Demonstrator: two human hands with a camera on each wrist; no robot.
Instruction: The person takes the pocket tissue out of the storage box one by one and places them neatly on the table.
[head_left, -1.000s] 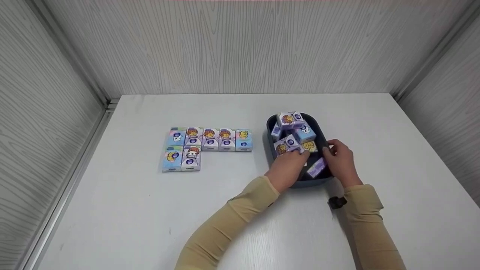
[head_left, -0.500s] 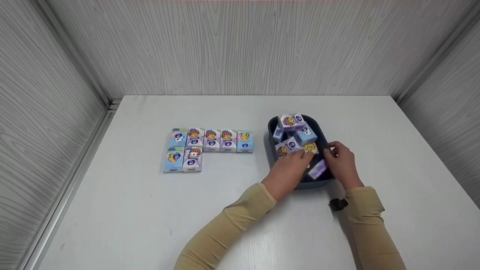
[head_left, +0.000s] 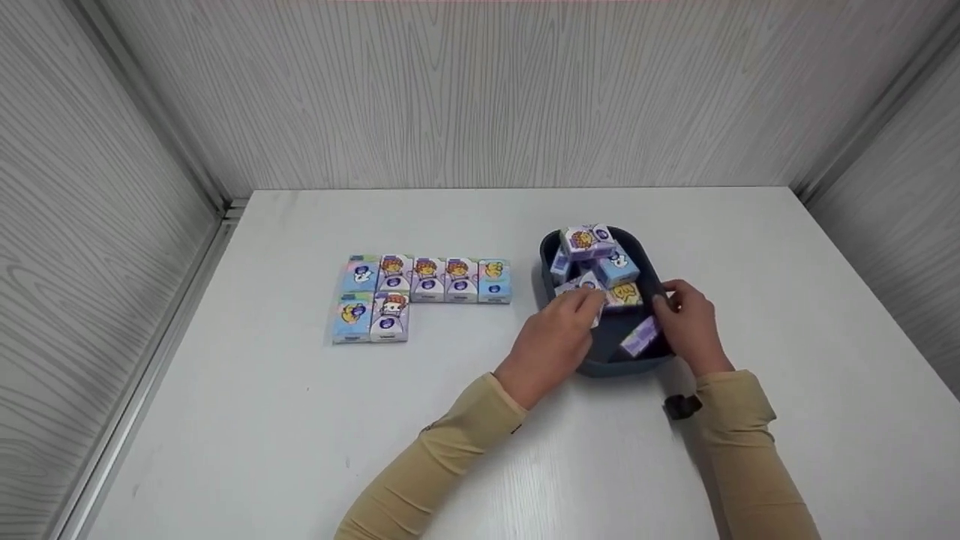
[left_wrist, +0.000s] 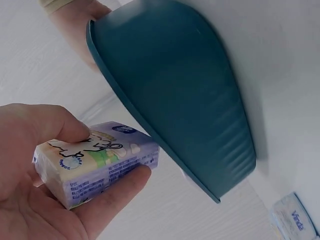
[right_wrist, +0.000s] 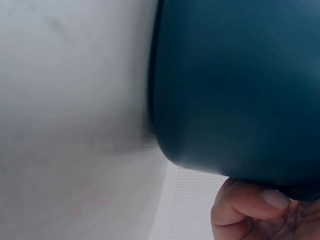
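In the left wrist view my left hand [left_wrist: 30,160] pinches a small tissue pack [left_wrist: 100,160], purple and cream with cartoon print, between thumb and fingers. The head view has this left hand above the near left side of a dark teal bin [head_left: 619,369], its pack mostly hidden behind the fingers. Across from it my right hand [head_left: 691,328] grips the bin's right rim, thumb on the inside. Several more tissue packs lie loose in the bin, among them a yellow one [head_left: 623,295], a blue one [head_left: 618,265] and a purple one [head_left: 640,337].
On the white table [head_left: 247,420], left of the bin, several tissue packs lie flat and side by side: a far row ending in a blue pack [head_left: 494,280], and two packs below its left end, including a white-and-purple one [head_left: 389,316]. Grey wood-grain panels [head_left: 480,97] enclose the table.
My left hand has risen out of the bin and moved a little left, bringing a tissue pack with it. The right hand keeps its grip on the rim.
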